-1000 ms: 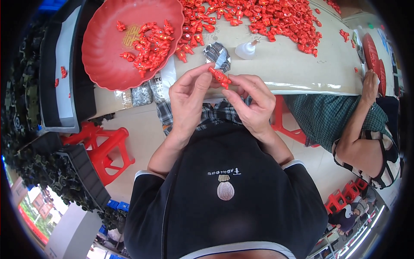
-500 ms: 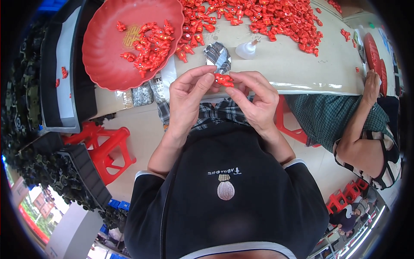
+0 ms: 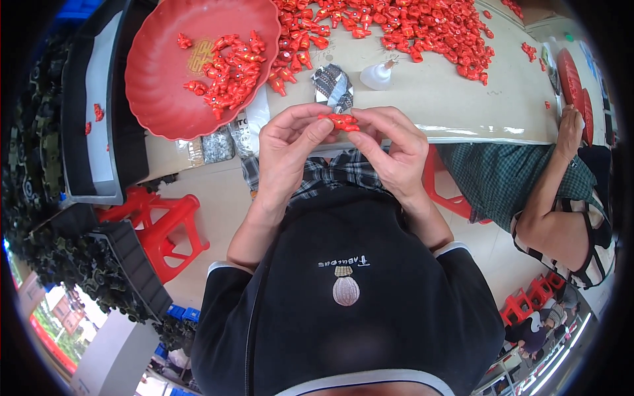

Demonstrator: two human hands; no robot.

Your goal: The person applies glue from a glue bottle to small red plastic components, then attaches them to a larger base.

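A small red plastic figurine [image 3: 343,122] is pinched between my two hands just above the table's near edge. My left hand [image 3: 292,142] grips its left end with thumb and fingers. The thumb and index finger of my right hand [image 3: 394,146] close on its other end. Behind the fingers lies a patterned grey, black and white cloth [image 3: 333,87]. A white squeeze bottle [image 3: 377,76] with a thin tip stands a little further right. To the left, a red scalloped dish [image 3: 158,99] holds a cluster of similar red figurines [image 3: 234,69].
Loose red pieces [image 3: 429,30] are heaped across the far part of the table [image 3: 492,115]. A black tray [image 3: 99,155] stands at the left, with red stools [image 3: 168,231] below. At right, another person's hand [image 3: 569,135] is near red dishes [image 3: 570,79].
The figurine has turned slightly in my fingers, and the dark spot seen on it before no longer shows. Both hands have hardly moved.
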